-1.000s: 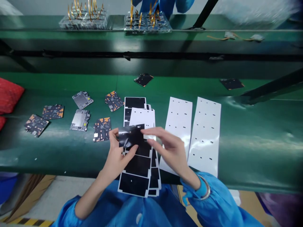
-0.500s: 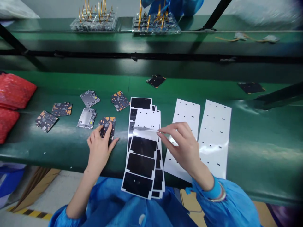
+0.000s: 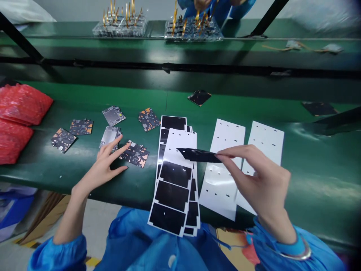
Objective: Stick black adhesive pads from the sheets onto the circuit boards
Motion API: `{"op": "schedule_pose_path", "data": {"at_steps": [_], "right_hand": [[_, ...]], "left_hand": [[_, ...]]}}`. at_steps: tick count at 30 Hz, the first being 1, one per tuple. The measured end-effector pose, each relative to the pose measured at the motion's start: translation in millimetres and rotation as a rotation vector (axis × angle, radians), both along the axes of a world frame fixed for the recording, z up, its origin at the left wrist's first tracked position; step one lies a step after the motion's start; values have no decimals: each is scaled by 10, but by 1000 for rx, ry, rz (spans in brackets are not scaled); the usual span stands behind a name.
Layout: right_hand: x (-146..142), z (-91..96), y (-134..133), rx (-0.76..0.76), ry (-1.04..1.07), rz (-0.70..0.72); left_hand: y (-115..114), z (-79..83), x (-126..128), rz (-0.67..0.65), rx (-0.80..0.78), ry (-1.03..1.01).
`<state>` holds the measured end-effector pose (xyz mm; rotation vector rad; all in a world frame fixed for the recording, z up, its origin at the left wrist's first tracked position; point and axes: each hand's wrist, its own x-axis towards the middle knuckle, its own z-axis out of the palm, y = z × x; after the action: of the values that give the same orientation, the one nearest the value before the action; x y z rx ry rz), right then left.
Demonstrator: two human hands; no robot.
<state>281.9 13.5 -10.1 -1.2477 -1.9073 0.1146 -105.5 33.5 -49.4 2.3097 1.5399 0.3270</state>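
My right hand [image 3: 254, 177] pinches one end of a thin black rectangular sticker [image 3: 197, 155] between thumb and fingertips. The sticker hangs nearly edge-on above the top sticker sheet [image 3: 181, 140], whose upper part is bare white and whose lower part still carries black rectangles. More such sheets lie fanned under it, overhanging the table's front edge. My left hand [image 3: 104, 169] is open, fingers spread. Its index fingertip is at the upper left corner of a dark circuit board [image 3: 136, 155]; whether it touches I cannot tell. The middle finger reaches over a silver-shielded circuit board [image 3: 108, 136].
Several other circuit boards [image 3: 63, 140] lie at left, one dark board [image 3: 199, 98] behind. Two white backing sheets [image 3: 222, 146] lie at right. Red bubble bags [image 3: 25, 103] sit far left. Clear trays [image 3: 120, 27] stand on the shelf; another person's hand [image 3: 202, 3] shows beyond.
My right hand has lifted the black sticker off the top sheet and moved right. The dark circuit board by my left hand has turned, and that hand has shifted left with fingers spread.
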Motion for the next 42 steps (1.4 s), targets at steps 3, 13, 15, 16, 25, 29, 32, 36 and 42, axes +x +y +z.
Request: {"op": "schedule_pose_path", "data": {"at_steps": [3, 13, 15, 16, 25, 29, 32, 36, 42], "right_hand": [[8, 25, -49, -169, 245, -99], [-73, 85, -122, -484, 692, 69], [-168, 168, -151, -461, 717, 137], [-223, 214, -163, -440, 717, 169], [-416, 316, -208, -360, 618, 195], [-343, 258, -235, -383, 655, 189], [-345, 246, -236, -387, 694, 198], [-379, 272, -231, -378, 619, 162], [-340, 312, -236, -380, 606, 170]], "left_hand": [[241, 53, -79, -102, -49, 57], [-186, 335, 609, -55, 225, -349], [-299, 413, 847, -96, 272, -467], [-330, 436, 944, -108, 285, -548], [-371, 479, 1183, -43, 340, -930], [-406, 489, 1187, -26, 346, -939], [-423, 496, 1187, 8, 336, -887], [-428, 516, 1182, 28, 320, -825], [-425, 511, 1185, -5, 309, -847]]}}
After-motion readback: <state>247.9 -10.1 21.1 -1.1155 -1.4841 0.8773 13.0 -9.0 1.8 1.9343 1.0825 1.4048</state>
